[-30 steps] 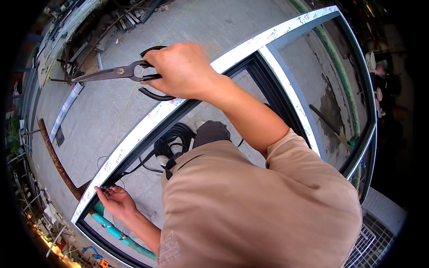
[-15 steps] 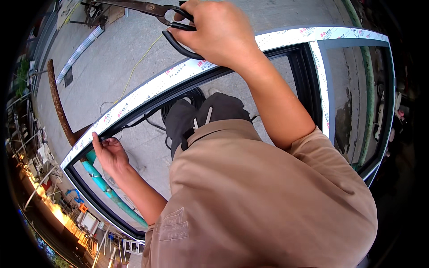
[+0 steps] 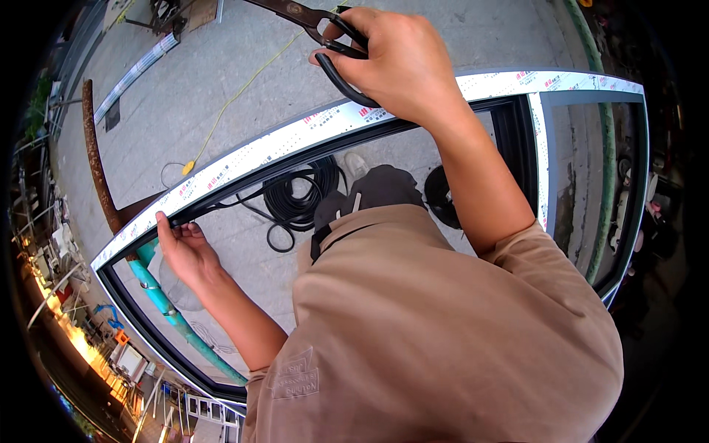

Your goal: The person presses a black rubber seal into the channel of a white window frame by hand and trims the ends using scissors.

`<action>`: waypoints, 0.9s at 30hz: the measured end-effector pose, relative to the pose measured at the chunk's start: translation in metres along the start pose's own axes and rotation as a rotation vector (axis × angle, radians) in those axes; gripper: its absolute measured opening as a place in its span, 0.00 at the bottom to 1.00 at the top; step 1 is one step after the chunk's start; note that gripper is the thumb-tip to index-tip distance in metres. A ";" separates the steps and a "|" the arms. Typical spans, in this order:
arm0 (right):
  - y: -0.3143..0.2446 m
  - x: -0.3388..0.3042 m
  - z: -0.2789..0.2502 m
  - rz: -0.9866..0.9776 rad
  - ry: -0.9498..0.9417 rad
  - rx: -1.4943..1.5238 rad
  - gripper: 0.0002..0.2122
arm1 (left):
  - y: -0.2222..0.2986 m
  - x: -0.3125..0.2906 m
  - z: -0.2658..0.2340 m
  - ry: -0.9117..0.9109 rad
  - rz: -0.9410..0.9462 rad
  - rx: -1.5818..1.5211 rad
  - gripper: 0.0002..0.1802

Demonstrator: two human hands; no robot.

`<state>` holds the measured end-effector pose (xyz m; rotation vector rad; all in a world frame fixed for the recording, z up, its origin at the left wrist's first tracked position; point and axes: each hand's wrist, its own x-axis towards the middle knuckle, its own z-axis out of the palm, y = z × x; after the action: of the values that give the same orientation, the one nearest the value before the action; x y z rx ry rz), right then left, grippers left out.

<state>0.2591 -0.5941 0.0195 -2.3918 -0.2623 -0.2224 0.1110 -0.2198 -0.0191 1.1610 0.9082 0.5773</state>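
A large window frame (image 3: 281,138), covered in white printed protective film with a dark inner edge, spans the view in front of me. My right hand (image 3: 413,65) is above its far rail, closed around the black-handled scissors (image 3: 341,77). Their dark blades point to the upper left, and the tips run out of view. At the frame's left corner my left hand (image 3: 190,255) has its fingers curled at the inner edge, pinching a thin black rubber strip (image 3: 235,201); the fingertips are partly hidden. That strip trails toward a loose black coil (image 3: 316,193) on the floor, seen through the frame.
Teal pipe (image 3: 156,292) passes under the frame's left end, near a rusty pipe (image 3: 94,159). A green pipe (image 3: 607,170) runs below the right pane. Beyond lie a yellow cord (image 3: 244,90) and film-wrapped profiles (image 3: 139,74). Another black coil (image 3: 441,193) rests beneath my right forearm.
My right hand and the scissors have shifted right and slightly down in the picture. The left hand stays at the frame's corner. More of the floor coil shows as my view has moved.
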 end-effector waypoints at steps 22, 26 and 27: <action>-0.119 -0.111 -0.149 -0.019 -0.579 1.446 0.21 | -0.009 0.024 -0.007 -0.059 -0.035 0.068 0.16; -0.127 -0.135 -0.162 0.099 -0.503 1.498 0.25 | -0.012 0.035 -0.012 -0.099 -0.029 0.088 0.17; -0.134 -0.135 -0.170 0.171 -0.446 1.436 0.25 | -0.015 0.037 -0.010 -0.103 -0.033 0.085 0.16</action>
<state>0.0804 -0.6283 0.1990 -0.9855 -0.2740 0.4600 0.1218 -0.1903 -0.0455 1.2390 0.8689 0.4512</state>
